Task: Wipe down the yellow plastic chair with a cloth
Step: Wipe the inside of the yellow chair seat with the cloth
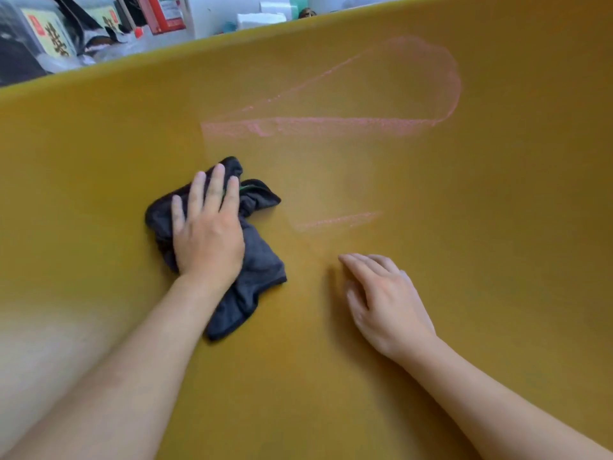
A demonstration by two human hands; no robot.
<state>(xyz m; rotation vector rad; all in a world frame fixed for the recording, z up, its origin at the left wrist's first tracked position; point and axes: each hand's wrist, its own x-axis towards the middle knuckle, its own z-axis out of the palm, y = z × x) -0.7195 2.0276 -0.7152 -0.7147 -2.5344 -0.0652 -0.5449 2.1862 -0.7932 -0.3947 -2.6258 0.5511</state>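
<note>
The yellow plastic chair (431,194) fills almost the whole view as a broad curved surface. A crumpled dark grey cloth (262,260) lies on it left of centre. My left hand (207,234) presses flat on the cloth, fingers spread and pointing away from me. My right hand (384,300) rests on the bare yellow surface to the right of the cloth, fingers together and holding nothing. Pale pink streaks (331,124) loop across the chair beyond both hands, and a shorter pink streak (338,221) lies just right of the cloth.
Past the chair's upper edge, at the top left, stand boxes and packets with red and yellow labels (49,34) and white boxes (262,18). A pale glare patch (39,343) lies on the chair at the lower left.
</note>
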